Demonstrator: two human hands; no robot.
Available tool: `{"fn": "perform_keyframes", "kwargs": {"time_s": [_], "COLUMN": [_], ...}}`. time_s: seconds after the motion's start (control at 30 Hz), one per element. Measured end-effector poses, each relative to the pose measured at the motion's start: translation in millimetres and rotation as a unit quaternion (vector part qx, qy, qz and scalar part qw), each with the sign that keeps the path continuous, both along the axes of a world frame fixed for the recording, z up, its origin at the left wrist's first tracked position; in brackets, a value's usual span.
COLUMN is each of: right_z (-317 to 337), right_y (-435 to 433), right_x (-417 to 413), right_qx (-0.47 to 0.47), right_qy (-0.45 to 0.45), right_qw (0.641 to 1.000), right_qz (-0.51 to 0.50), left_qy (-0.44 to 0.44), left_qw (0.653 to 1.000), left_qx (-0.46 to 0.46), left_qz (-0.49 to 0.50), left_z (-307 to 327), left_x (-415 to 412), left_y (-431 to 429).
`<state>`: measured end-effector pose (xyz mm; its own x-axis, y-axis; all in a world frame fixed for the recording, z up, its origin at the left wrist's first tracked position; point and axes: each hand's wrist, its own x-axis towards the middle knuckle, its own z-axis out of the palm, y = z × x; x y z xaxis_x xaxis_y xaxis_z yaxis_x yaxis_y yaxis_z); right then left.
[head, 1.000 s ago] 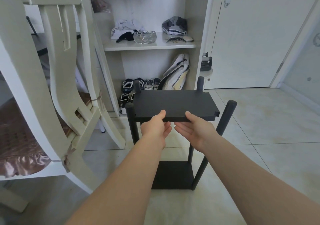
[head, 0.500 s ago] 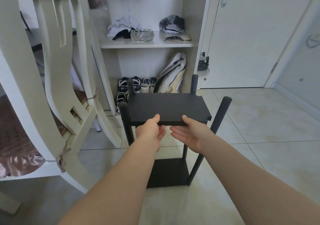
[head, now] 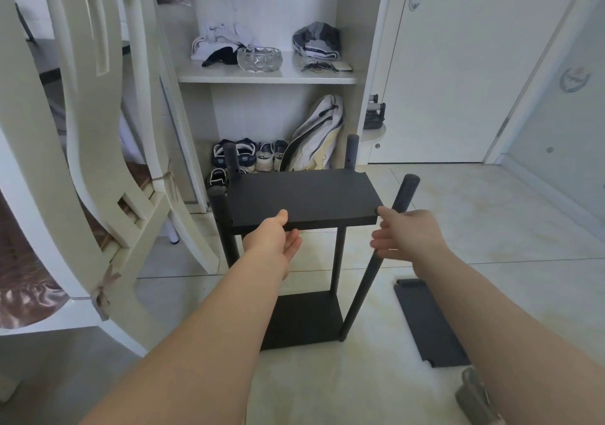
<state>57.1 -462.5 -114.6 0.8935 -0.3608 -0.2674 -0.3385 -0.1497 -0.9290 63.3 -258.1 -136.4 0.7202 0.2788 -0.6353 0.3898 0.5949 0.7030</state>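
A person's left hand (head: 273,243) pinches the near edge of a black shelf board (head: 304,195), thumb on top and fingers beneath; the right hand (head: 409,236) sits at the board's right front corner, its fingers lying across a leaning pole (head: 360,293); whether they close round the pole cannot be told. The board hangs level just ahead of both hands, its long axis running left to right across them, held between a front-left pole (head: 218,212) and two rear poles (head: 352,149); the leaning pole tilts away to the right at its top, so it stands apart from the corner it seems meant to meet; the right hand is the nearer one, and the coming move likely turns on drawing that pole upright into the corner while the left hand steadies the board. Below the hands lies the rack's bottom board (head: 304,320) on the tiled floor; a spare board (head: 429,323) lies flat to the right, under the right forearm. A white chair (head: 78,130) crowds the left side, near the front-left pole; beyond the rack, an open cabinet (head: 265,79) holds a glass bowl (head: 259,59) above and shoes (head: 248,157) below; a white door (head: 458,64) stands further right.
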Motion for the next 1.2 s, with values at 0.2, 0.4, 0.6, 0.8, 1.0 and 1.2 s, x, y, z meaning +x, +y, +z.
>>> {"fn": "perform_keyframes", "kwargs": {"time_s": [0.2,0.4,0.6,0.8,1.0,1.2], "right_z": [2.5,6.4,0.6,6.3,16.4,27.9], "right_y": [-25.8,-14.2,-12.3,-8.4,-2.1,3.6], "right_x": [5.2,31.3,39.1,19.0,11.6,10.0], "right_qx": [-0.078,-0.037,-0.117,-0.155,-0.159,-0.160], "right_qy": [-0.104,-0.125,-0.126,-0.177,-0.188,-0.175], "right_qw": [0.985,0.990,0.985,0.971,0.967,0.967], "right_qz": [-0.118,-0.043,-0.026,0.044,0.067,0.089], "left_qy": [0.007,0.014,0.011,0.012,0.009,0.008], "left_qw": [1.000,1.000,1.000,1.000,1.000,1.000], "left_qx": [0.001,0.006,0.000,0.001,-0.007,-0.013], "left_qz": [0.006,0.016,0.020,0.021,0.015,0.023], "left_z": [-1.4,-1.6,-0.9,-1.9,-0.3,0.2], "left_x": [-1.9,-2.9,0.0,-1.1,-5.4,-7.6], "left_y": [-3.2,-2.2,1.7,4.9,11.9,18.3]}}
